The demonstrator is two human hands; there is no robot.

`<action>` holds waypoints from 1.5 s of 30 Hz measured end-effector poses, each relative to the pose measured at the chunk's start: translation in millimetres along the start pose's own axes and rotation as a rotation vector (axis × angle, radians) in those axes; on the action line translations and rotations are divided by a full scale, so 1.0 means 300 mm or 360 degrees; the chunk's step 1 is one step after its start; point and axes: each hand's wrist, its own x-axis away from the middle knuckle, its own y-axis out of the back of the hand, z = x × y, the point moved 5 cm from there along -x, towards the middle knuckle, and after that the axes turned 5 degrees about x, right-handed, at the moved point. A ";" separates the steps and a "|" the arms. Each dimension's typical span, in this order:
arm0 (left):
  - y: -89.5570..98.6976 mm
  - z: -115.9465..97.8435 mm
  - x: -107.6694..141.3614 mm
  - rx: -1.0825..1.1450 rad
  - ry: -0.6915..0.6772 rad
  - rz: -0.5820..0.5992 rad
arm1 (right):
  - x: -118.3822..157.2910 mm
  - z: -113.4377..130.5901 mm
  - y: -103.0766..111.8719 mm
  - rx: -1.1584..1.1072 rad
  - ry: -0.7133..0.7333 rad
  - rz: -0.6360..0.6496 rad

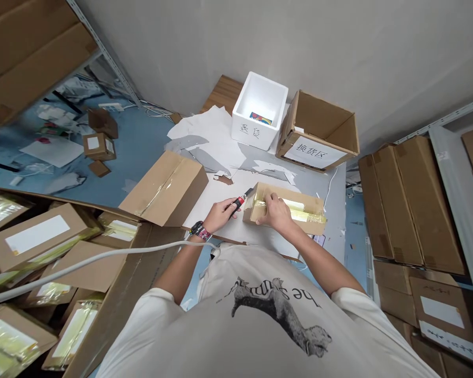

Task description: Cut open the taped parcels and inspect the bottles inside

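My left hand (219, 214) is closed around a red and black utility knife (238, 203). Its dark blade points up and right, close to the left end of a small cardboard box (313, 206). Yellowish clear tape and a white label run along the top of this box, which lies on the table (228, 231). My right hand (275, 212) rests on the box's left part, fingers bent over its top and thumb against the near side. To the left sits a larger taped carton (169, 184).
A white foam box (256, 131) holding a colourful packet and an open cardboard box (319, 159) stand at the table's back. Torn white paper (208, 131) lies beside them. Parcels (39, 231) fill a big carton at left. Shelved cartons (429, 199) stand at right; a pale cable (102, 256) crosses the left.
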 end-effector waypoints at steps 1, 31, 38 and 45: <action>0.017 -0.021 -0.001 -0.0102 -0.0022 0.0034 | 0.006 0.002 -0.001 0.0008 -0.0006 -0.0003; 0.213 0.075 0.072 0.0208 0.0255 -0.0520 | -0.082 -0.172 -0.126 -0.0033 0.0290 -0.0645; 0.144 -0.035 0.094 -0.0513 -0.0328 -0.0345 | -0.150 -0.167 -0.135 0.0188 0.0266 -0.0476; 0.068 -0.102 0.102 -0.1026 -0.0546 0.0032 | -0.133 -0.159 -0.145 0.0283 0.0327 -0.0624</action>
